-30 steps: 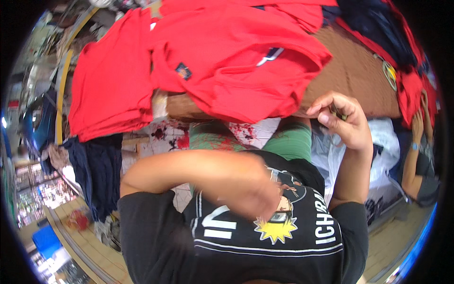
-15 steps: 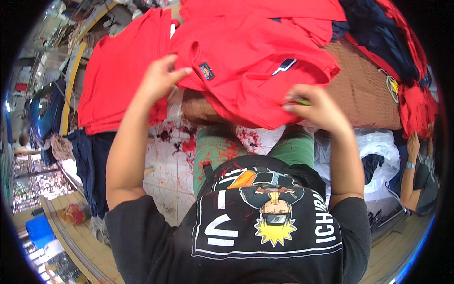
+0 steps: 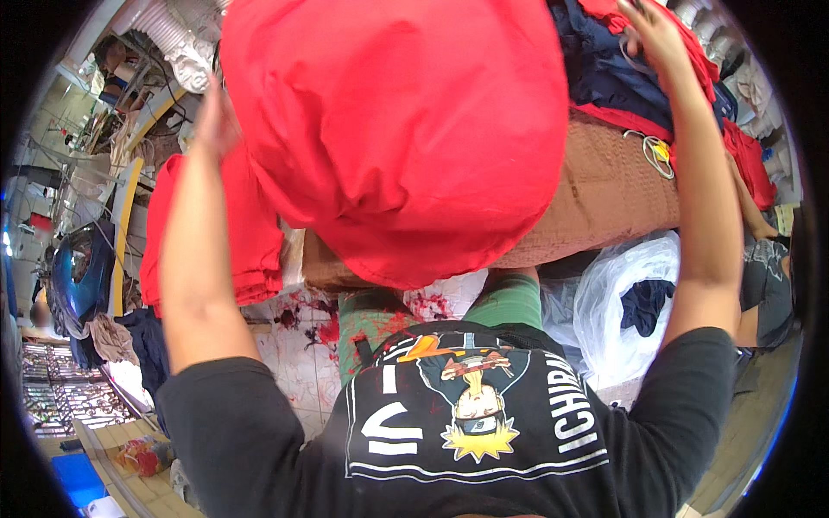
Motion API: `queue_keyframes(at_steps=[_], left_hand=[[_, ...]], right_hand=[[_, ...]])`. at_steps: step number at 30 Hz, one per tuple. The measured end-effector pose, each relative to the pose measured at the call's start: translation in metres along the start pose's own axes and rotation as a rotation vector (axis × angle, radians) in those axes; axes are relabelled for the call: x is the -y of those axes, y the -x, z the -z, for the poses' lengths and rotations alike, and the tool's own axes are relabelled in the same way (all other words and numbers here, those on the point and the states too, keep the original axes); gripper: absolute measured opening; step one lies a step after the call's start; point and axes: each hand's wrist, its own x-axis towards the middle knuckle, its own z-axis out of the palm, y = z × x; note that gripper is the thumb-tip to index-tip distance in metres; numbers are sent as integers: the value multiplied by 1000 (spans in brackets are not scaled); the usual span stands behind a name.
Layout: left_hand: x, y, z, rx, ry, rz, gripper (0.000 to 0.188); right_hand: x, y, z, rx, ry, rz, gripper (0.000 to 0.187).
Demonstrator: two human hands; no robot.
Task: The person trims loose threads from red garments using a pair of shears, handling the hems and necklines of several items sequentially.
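A large red garment (image 3: 389,147) billows in front of me, spread over the brown padded surface (image 3: 604,181) with its rounded lower edge hanging towards my lap. Beside its left edge is my left hand (image 3: 218,121), raised and blurred, fingers stretched upward; the cloth partly overlaps it. My right hand (image 3: 654,36) is raised at the far right, clear of the billowing garment and over dark blue and red clothing (image 3: 604,73). Its fingers are partly curled, with a small greyish loop below them that I cannot make out.
Folded red cloth (image 3: 211,233) lies at the left. A white cord with a yellow piece (image 3: 658,154) rests on the right of the brown surface. Below it a clear plastic bag (image 3: 596,319) holds dark cloth. Another person's arm (image 3: 749,203) shows at far right.
Both my hands have moved up and apart. The red garment, lying lower with its label and opening showing, is now lifted and ballooned, covering more of the view.
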Motion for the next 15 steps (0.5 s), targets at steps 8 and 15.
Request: queue_keyframes(at_steps=[8,15], left_hand=[[156,84,29,-4,243,327,69],[53,82,18,-22,158,-77,28]], right_hand=[[-13,192,-106,660,-398,-917,61],[39,189,-122,376,-630,-528,23]])
